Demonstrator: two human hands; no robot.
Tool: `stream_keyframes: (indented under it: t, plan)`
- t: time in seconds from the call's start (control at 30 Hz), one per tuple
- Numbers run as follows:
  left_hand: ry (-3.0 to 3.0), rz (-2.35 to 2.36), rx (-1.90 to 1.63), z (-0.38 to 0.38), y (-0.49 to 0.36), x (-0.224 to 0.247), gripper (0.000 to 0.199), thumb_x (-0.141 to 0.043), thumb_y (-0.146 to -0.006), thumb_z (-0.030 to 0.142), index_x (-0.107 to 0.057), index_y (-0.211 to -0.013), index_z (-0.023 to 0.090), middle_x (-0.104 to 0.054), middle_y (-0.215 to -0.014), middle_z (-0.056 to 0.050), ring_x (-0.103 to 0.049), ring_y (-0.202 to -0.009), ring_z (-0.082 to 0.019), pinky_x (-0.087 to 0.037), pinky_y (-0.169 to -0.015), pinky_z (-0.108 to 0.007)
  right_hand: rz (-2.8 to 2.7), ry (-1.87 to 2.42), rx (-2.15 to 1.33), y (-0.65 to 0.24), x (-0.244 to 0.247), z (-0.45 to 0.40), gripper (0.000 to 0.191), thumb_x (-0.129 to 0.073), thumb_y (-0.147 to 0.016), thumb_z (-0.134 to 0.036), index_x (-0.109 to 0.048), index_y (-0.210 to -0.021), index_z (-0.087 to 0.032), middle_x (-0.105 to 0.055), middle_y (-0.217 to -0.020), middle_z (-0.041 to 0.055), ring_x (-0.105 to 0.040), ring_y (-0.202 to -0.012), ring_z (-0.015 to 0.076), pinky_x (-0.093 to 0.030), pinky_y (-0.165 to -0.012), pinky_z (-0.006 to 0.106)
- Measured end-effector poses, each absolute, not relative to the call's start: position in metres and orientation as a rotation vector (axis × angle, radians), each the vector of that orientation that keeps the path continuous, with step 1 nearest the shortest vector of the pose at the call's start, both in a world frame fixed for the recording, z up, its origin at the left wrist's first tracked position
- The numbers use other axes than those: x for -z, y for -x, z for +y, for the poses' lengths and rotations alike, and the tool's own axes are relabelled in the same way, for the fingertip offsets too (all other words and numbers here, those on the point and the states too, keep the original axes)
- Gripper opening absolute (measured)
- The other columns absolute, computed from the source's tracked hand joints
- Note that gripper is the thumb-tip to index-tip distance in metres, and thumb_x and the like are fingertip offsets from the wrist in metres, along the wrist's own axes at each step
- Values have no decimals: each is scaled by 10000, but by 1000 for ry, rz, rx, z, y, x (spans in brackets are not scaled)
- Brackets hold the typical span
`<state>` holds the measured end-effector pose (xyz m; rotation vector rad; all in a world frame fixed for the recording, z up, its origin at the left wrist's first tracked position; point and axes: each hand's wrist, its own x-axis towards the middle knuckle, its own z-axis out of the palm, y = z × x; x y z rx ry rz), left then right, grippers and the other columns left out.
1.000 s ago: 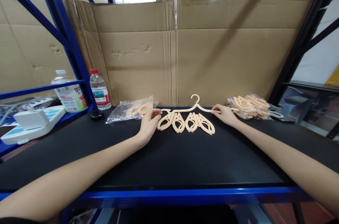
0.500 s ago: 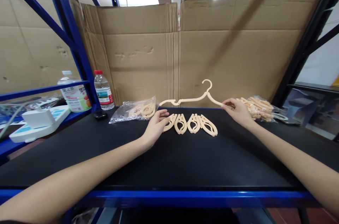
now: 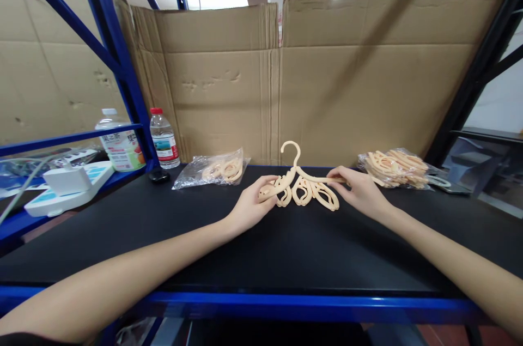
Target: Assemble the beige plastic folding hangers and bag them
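A cream plastic folding hanger (image 3: 312, 176) is held above the black table, its hook pointing up and curling left. My left hand (image 3: 252, 203) is closed on the hanger's left arm, thumb below and fingers above. My right hand (image 3: 360, 189) pinches its right arm, and a tip of that arm shows past the fingers. Behind and under it lie several folded cream hangers (image 3: 327, 198) in a row on the table; the leftmost are partly covered by the held hanger and my left hand.
A clear bag of hangers (image 3: 223, 168) lies back left, a fuller bag (image 3: 394, 168) back right. At left stand a red-capped water bottle (image 3: 164, 139), a larger bottle (image 3: 118, 141), a black mouse-like object (image 3: 159, 175) and a white power strip (image 3: 69, 193). Cardboard (image 3: 220, 90) walls the back.
The hanger has come lower and nearer, and its left arm, stretched out before, now slopes down. My left hand, open earlier, has moved right and taken hold of that arm. My right hand moved slightly inward.
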<state>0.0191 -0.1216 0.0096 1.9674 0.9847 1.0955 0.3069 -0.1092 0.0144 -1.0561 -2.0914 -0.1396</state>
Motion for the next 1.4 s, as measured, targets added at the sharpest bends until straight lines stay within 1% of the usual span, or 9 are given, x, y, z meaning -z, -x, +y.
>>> stream_keyframes:
  t: [0.13,0.23,0.33,0.43,0.53,0.67,0.83,1.17,1.4]
  plan:
    - [-1996,1061,-1145,-121,-20,-11,275,-565,-812,320,-648,-1024,166,-662,-979,-64,-513,-575,-102,-432,-580,-246,-2206,985,212,-307,-16,-110,196,-427,-950,-289,-578,-1020,-185,-671,-935,77,-631,-820,197,-492,-721,321]
    - [-1908,1111,-1195,-120,-20,-13,245,-602,-774,320,-664,-953,165,-658,-837,-41,-504,-579,-114,-390,-557,-234,-2320,1012,560,-309,-21,-111,209,-432,-955,-252,-622,-985,-168,-672,-897,88,-586,-864,230,-441,-746,356]
    - [-1828,1123,-1191,-120,-20,-14,212,-611,-742,309,-668,-884,163,-616,-727,-13,-478,-568,-113,-366,-551,-233,-2303,1177,891,-310,-25,-114,213,-475,-943,-261,-649,-876,-159,-667,-807,83,-567,-843,254,-386,-701,353]
    - [-1771,1096,-1217,-121,-20,-15,219,-617,-710,305,-672,-861,157,-624,-767,-23,-472,-571,-107,-372,-557,-236,-2217,1360,969,-308,-26,-118,237,-488,-943,-293,-640,-834,-147,-661,-778,70,-587,-707,208,-343,-589,298]
    - [-1744,1095,-1248,-122,-21,-16,223,-618,-688,295,-677,-851,154,-626,-766,-26,-475,-575,-107,-373,-552,-236,-2175,1412,1050,-304,-26,-122,235,-485,-947,-294,-644,-868,-142,-682,-962,93,-609,-679,182,-302,-519,270]
    - [-1719,1098,-1261,-123,-21,-18,213,-620,-675,291,-674,-830,155,-593,-690,-5,-468,-573,-109,-367,-546,-232,-2122,1415,1236,-299,-28,-127,261,-476,-952,-291,-672,-861,-144,-575,-1292,118,-630,-691,184,-308,-497,269]
    - [-1714,1078,-1244,-121,-21,-17,186,-609,-667,268,-661,-807,156,-556,-652,14,-460,-558,-103,-361,-548,-232,-2063,1463,1365,-296,-28,-131,259,-458,-944,-209,-692,-853,-141,-541,-1338,113,-616,-594,165,-303,-459,273]
    - [-1711,1091,-1262,-125,-22,-21,192,-609,-637,270,-665,-785,162,-600,-714,-4,-469,-573,-108,-365,-532,-230,-2020,1529,1350,-288,-25,-134,220,-471,-894,-104,-685,-847,-125,-494,-1372,154,-631,-621,186,-390,-474,282]
    - [-1674,1092,-1281,-123,-21,-18,195,-609,-639,270,-666,-791,162,-537,-590,21,-456,-549,-114,-362,-529,-236,-2043,1370,1020,-288,-20,-133,225,-461,-920,-160,-673,-846,-137,-430,-1424,149,-620,-900,254,-481,-542,297]
